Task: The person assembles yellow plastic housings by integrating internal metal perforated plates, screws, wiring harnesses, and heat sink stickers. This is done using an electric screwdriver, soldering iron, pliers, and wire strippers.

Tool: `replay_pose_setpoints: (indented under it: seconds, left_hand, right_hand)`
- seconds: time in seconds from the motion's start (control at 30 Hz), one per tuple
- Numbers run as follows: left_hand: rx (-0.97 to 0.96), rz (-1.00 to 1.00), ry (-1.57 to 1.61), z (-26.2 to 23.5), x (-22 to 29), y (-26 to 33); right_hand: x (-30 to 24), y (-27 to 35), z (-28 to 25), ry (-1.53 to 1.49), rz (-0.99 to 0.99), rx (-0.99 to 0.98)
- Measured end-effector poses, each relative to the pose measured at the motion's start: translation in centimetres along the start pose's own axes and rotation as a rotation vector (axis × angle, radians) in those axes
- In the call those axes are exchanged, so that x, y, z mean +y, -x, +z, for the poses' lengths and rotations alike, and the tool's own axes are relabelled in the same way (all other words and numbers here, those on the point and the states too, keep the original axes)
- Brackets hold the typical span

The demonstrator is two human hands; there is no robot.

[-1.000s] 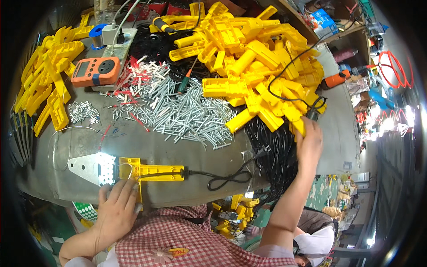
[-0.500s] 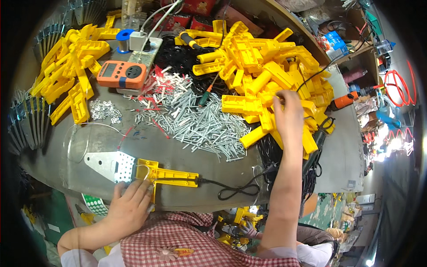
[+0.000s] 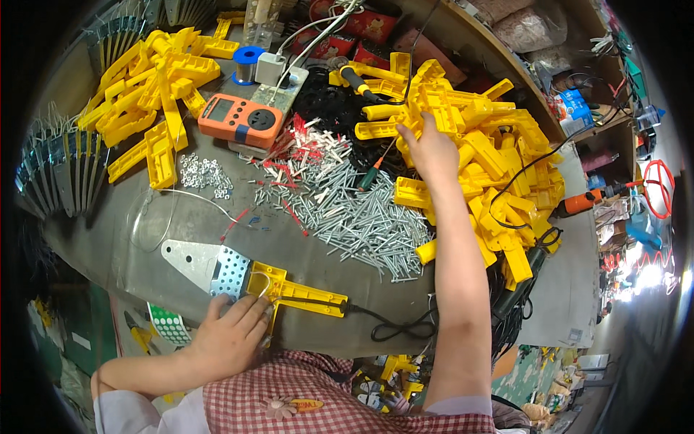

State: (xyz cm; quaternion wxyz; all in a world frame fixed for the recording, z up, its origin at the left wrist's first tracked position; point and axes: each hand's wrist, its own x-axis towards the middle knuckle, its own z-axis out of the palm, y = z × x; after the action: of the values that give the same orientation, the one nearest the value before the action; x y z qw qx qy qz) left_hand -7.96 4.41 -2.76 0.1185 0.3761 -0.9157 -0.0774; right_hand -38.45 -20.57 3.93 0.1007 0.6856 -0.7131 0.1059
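Yellow plastic dominates the head view: a big heap of yellow handle shells point(image 3: 477, 152) fills the far right of the counter point(image 3: 144, 239), a smaller heap point(image 3: 152, 87) sits far left. Right hand point(image 3: 432, 150) is stretched out onto the big heap, fingers curled over one shell; whether the grip is actually closed on it cannot be told from here. Left hand point(image 3: 233, 334) lies flat at the near edge, fingers spread and pressing on the tool assembly point(image 3: 260, 282), a perforated metal plate joined to a yellow handle with a black cord point(image 3: 394, 327) trailing right. That hand pins, it does not clasp.

Judgement: the pick goes best if one loose top shell is lifted straight up (tangled cords run through the heap), with the left hand keeping the assembly from sliding off.

Between the hands: a spread of silver screws point(image 3: 354, 217), red-tipped wires point(image 3: 303, 145), an orange meter point(image 3: 240, 120), small nuts point(image 3: 204, 173). Open room is scant, only a bare strip left of centre; the assembly sits right at the counter's near edge.
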Motion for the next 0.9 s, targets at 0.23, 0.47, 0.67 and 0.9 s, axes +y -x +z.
replay_pose_setpoints:
  seconds: [0.23,0.47,0.67,0.9]
  left_hand:
    - [-0.005,0.028,-0.057,0.1,-0.3,-0.2]
    - [0.008,0.02,-0.035,-0.2,-0.1,-0.1]
    - [-0.011,0.031,-0.002,-0.3,0.3,0.1]
    - [-0.015,-0.023,0.022,0.3,-0.1,0.5]
  right_hand:
    - [0.9,0.5,4.0,0.176,-0.004,0.085]
    - [0.4,1.0,3.5,0.297,-0.285,0.204]
    - [-2.3,0.1,5.9,0.059,-0.566,0.246]
    - [-2.1,9.7,-3.5,-0.547,-0.196,0.403]
